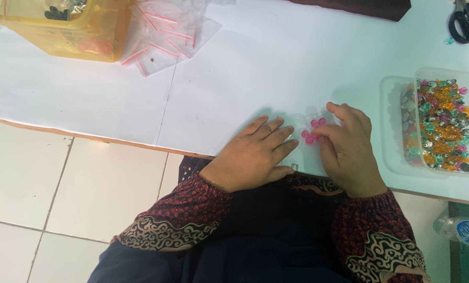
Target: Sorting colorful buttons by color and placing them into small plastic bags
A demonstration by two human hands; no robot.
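Nearest to me, at the near edge of the desk (pixel 87 99), my left hand (pixel 252 157) lies flat, palm down, its fingers (pixel 276 137) spread and loose. It grips nothing; it seems to pin down a small clear bag (pixel 297 121) whose outline I can only just make out against the white sheet. A tiny metal piece (pixel 294 166) sits at the desk's edge by the left thumb.

Just beside it, my right hand (pixel 349 152) curls over a little cluster of pink beads (pixel 312 131). Its fingers (pixel 333 131) are drawn together at the cluster, touching it, but I cannot tell whether they pinch a bead or merely press on the heap. The beads lie between both hands, close to the near edge, right of the desk's middle.

To do this well, I judge the left hand should keep steady, flat pressure so the bag does not slide, while the right works with fingertips only, moving beads one by one so none roll off the edge.

Further right, near the desk's right edge, a clear plastic tray (pixel 397 89) holds mixed orange, green and pink beads (pixel 444 123). At the far right corner lie black scissors (pixel 467 23). At the far left corner stands a yellow translucent tub (pixel 72 39), with a scatter of red-striped zip bags (pixel 163 34) just beside it.
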